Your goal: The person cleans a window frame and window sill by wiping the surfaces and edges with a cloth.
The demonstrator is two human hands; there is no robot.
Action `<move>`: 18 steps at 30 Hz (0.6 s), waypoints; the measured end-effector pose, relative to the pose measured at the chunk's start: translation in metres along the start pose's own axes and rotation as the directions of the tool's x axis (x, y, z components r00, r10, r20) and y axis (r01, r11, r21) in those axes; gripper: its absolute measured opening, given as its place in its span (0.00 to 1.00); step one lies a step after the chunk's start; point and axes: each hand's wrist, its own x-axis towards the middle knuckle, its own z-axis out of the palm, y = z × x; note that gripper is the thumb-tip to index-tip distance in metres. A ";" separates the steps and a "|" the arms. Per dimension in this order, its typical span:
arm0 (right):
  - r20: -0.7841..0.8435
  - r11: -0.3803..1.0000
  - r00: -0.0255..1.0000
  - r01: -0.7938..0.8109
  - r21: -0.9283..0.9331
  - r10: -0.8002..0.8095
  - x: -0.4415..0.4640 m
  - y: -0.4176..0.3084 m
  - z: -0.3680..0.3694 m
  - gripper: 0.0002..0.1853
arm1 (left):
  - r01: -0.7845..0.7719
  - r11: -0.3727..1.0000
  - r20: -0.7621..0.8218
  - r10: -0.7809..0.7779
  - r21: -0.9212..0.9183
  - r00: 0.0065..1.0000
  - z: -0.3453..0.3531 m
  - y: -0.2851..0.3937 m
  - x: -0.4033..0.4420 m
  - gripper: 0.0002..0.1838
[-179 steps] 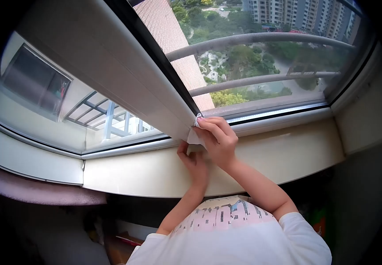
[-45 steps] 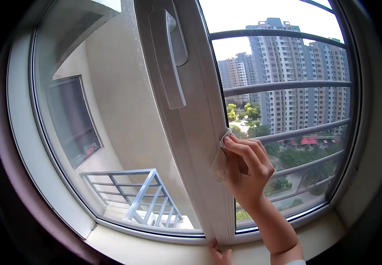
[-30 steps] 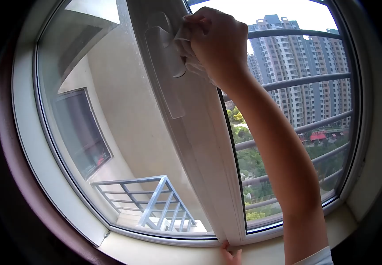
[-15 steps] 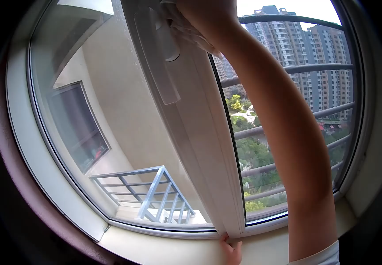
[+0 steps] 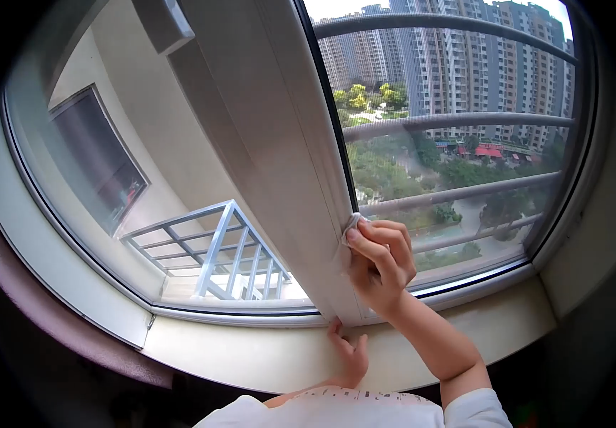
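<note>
My right hand [image 5: 383, 260] pinches a thin white cloth [image 5: 351, 230] against the right edge of the wide window frame post [image 5: 272, 143], beside the dark seal of the right pane. Some of the cloth hangs behind my fingers, partly hidden. Lower down, at the foot of the post, my left hand [image 5: 351, 351] rests on the cream sill [image 5: 251, 349], thumb and fingers apart, with nothing seen in it. The lower end of the window handle [image 5: 172, 32] shows at the top left of the post.
Left of the post, a glass pane shows a metal railing [image 5: 215, 242] and a dark window [image 5: 98, 157] outside. Curved bars [image 5: 458, 123] cross behind the right pane, with tall buildings beyond. A pink padded edge [image 5: 58, 314] lies at the lower left.
My right hand has come down with the cloth from beside the handle to the lower part of the post. My left hand stays at the post's foot. The view has tilted downward.
</note>
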 end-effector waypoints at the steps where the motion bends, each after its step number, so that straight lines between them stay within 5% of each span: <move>1: 0.032 0.998 0.998 -0.062 -0.015 0.062 -0.032 -0.002 -0.012 0.20 | -0.053 0.998 0.013 0.054 -0.012 0.998 0.002 -0.002 0.001 0.42; 5: 0.130 0.973 0.965 -0.226 -0.040 0.229 -0.124 -0.007 -0.051 0.18 | -0.107 0.994 0.033 0.108 -0.030 0.994 0.002 0.007 0.001 0.42; 9: 0.103 0.957 0.951 -0.290 -0.033 0.292 -0.101 -0.014 -0.043 0.17 | -0.090 0.987 0.093 0.103 -0.133 0.990 0.001 0.012 0.005 0.42; 16: -0.012 0.988 0.995 -0.098 0.119 0.100 0.060 -0.008 0.017 0.16 | 0.037 0.994 0.033 -0.034 -0.107 0.999 0.003 0.017 0.004 0.44; 18: -0.193 0.980 0.980 -0.011 0.200 0.050 0.100 -0.004 0.045 0.14 | 0.022 0.994 0.030 -0.019 -0.103 0.999 0.004 0.013 0.005 0.44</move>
